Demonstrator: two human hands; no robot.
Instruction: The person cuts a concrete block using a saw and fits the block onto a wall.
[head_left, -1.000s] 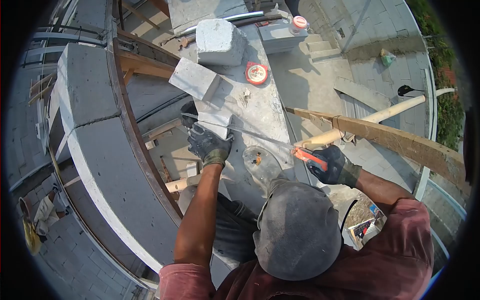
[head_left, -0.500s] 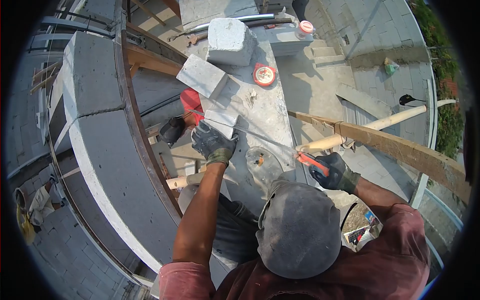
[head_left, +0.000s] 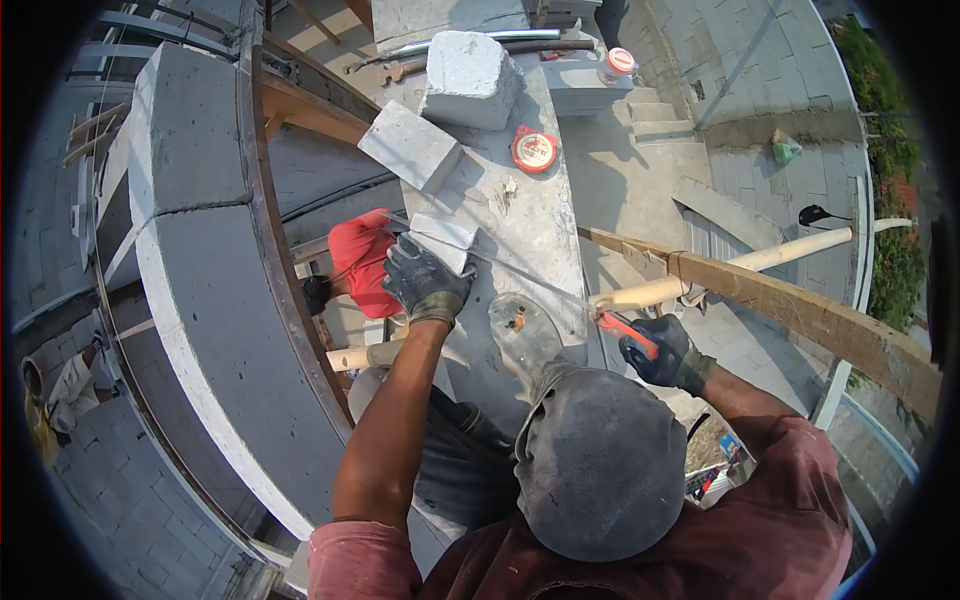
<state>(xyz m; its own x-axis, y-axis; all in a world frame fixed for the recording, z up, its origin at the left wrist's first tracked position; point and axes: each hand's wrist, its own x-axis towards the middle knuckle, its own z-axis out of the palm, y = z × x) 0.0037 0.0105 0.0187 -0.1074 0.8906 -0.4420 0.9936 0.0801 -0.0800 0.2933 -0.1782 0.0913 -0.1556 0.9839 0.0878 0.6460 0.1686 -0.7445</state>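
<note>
Orange-handled saw was clasped in the right grip, blade reaching toward ten o'clock to a small block on the slab. Left grip held that block at its seven-o'clock edge. A larger block lay at eleven o'clock from it.

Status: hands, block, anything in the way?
Left hand holding small block. Right hand gripping orange saw handle, blade across block. Person in red beside the ledge.
</note>
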